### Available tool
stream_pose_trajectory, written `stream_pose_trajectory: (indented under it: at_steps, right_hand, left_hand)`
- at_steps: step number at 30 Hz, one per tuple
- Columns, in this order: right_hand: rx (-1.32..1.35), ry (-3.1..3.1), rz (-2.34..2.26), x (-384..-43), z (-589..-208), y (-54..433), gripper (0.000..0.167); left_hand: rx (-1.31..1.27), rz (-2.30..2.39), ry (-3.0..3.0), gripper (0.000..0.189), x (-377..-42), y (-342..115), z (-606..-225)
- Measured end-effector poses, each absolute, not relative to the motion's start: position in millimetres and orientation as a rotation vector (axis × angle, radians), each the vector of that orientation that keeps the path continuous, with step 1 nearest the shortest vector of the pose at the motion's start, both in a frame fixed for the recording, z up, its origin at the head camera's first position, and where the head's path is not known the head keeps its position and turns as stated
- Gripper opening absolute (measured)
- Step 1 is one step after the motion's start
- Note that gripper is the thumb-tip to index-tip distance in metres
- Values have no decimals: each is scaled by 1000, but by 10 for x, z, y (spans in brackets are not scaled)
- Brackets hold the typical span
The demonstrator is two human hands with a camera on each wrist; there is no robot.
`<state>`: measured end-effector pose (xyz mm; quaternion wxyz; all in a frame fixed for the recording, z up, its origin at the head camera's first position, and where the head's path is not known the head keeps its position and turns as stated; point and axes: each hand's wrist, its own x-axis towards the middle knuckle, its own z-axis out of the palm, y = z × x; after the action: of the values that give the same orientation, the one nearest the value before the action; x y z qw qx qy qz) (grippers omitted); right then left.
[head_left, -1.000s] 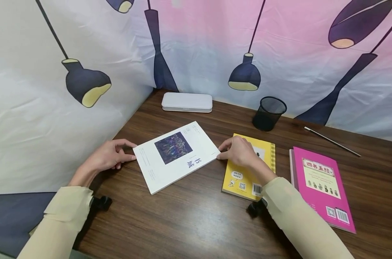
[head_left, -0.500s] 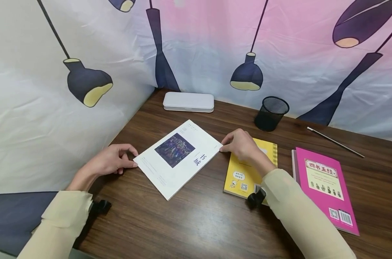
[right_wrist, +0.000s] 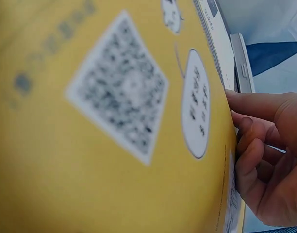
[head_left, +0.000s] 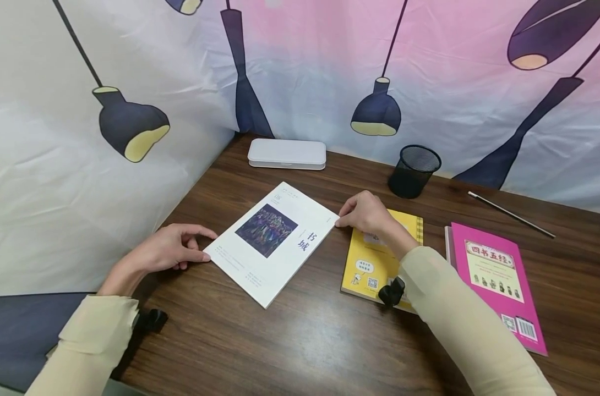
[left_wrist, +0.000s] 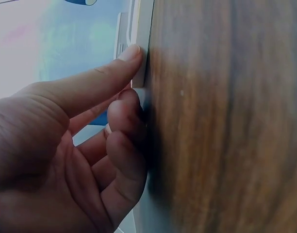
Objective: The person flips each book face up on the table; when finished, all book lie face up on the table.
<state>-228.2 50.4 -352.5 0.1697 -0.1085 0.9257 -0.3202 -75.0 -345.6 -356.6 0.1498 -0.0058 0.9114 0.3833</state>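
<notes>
A white book (head_left: 300,275) with a dark square picture and blue characters on its cover lies at a slant on the table. My left hand (head_left: 168,248) holds its left corner between thumb and index finger; the left wrist view shows the thumb against the book's edge (left_wrist: 143,34), the other fingers curled beneath. At the opposite right corner, my right hand (head_left: 368,213) pinches the book with thumb and fingertips. That hand reaches over a yellow book (head_left: 352,278), which fills much of the right wrist view with its QR code and speech bubble.
To the right lies a pink book (head_left: 483,308) on the brown wooden table (head_left: 310,352). A white case (head_left: 287,153) and a black mesh pen holder (head_left: 414,173) stand at the back. One thin rod-like stick (head_left: 510,214) lies at the back right. Lamp-printed cloth (head_left: 300,71) hangs behind.
The white book has turned clockwise on the table, its lower corner swinging right and toward me. My right hand has moved slightly away from me with its corner, the left slightly nearer me.
</notes>
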Motion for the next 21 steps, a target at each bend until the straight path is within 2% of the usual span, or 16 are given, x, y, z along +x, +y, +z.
stream_pose_trajectory:
  at_steps: [4,12,21]
  right_hand:
    - [-291,2612,-905,-2298,-3515,498,13]
    - [-291,2635,-959,-2286,-3522,465,13]
    - [-282,2664,-980,-2262,-3537,438,29]
  left_hand:
    - [-45,1094,2600,52,-747,-3427,-3552]
    - [-25,1055,2610,48,-690,-3407,-3551]
    - [45,1072,2605,49,-669,-3393,-3558]
